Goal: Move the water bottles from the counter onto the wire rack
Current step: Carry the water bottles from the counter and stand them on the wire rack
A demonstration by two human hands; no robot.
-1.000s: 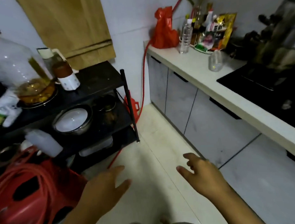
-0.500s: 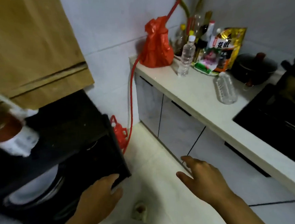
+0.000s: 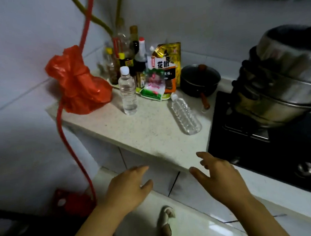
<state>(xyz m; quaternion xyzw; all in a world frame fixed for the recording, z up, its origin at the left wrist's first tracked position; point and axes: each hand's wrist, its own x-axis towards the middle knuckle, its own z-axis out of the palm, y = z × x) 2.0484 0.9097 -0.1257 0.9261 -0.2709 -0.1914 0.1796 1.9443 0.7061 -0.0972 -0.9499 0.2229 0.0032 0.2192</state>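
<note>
Pale counter (image 3: pixel 152 135), two bottles on it: one upright (image 3: pixel 127 94) by the red bag (image 3: pixel 78 82), one lying (image 3: pixel 185 114) near the stove (image 3: pixel 259 149). Left hand (image 3: pixel 126 190) and right hand (image 3: pixel 220 181) spread, empty. Nothing moved yet; rack out of view.

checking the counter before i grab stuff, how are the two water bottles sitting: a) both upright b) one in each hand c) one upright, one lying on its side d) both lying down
c: the upright water bottle stands by the red bag, the other bottle lies on its side near the stove.
</note>
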